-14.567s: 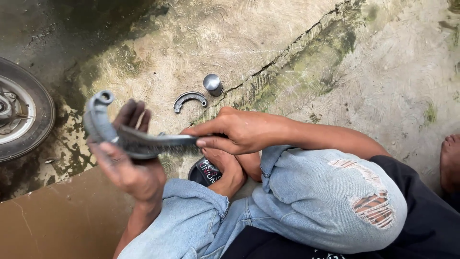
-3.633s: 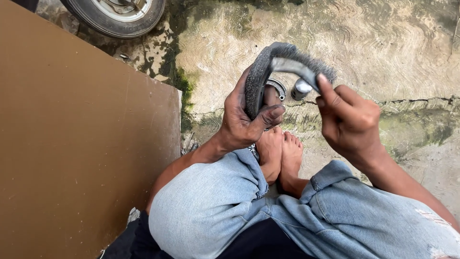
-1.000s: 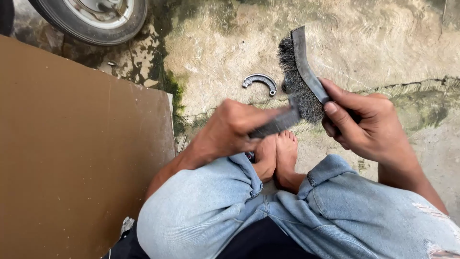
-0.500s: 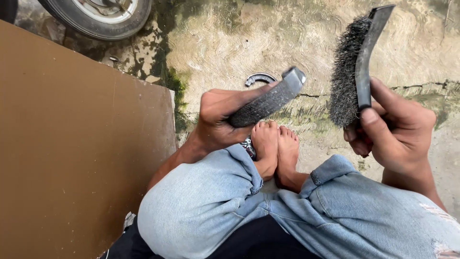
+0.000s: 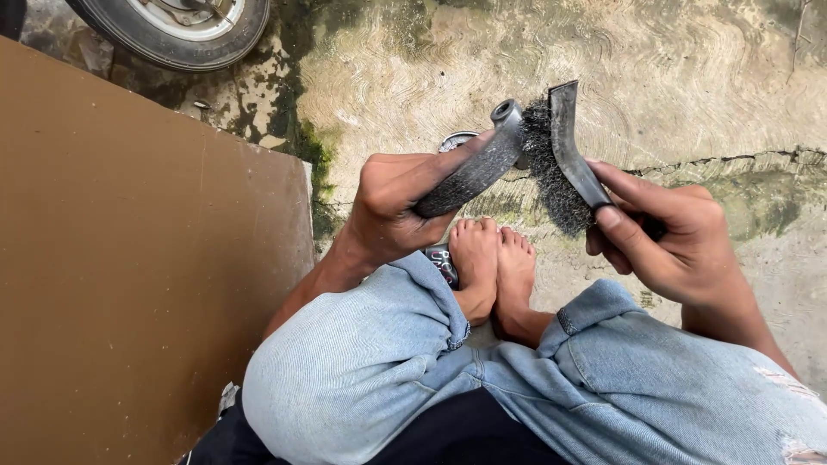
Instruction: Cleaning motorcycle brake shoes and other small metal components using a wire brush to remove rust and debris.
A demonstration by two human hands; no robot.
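My left hand (image 5: 392, 207) grips a curved grey brake shoe (image 5: 474, 168), its ringed end pointing up and to the right. My right hand (image 5: 668, 237) holds a wire brush (image 5: 560, 164) by its dark handle, and the bristles press against the upper end of the brake shoe. Both are held above my bare feet (image 5: 495, 267) and my knees in light blue jeans (image 5: 362, 370). A second brake shoe (image 5: 457, 139) lies on the concrete, mostly hidden behind the one I hold.
A large brown board (image 5: 129, 275) covers the ground on the left. A wheel with a black tyre (image 5: 185, 26) lies at the top left. Cracked, mossy concrete (image 5: 689, 77) spreads ahead and to the right. A small dark object (image 5: 441, 261) lies by my feet.
My right hand has brought the brush down and left from a raised position, so that its bristles now touch the brake shoe. My left hand has tilted the brake shoe slightly upward.
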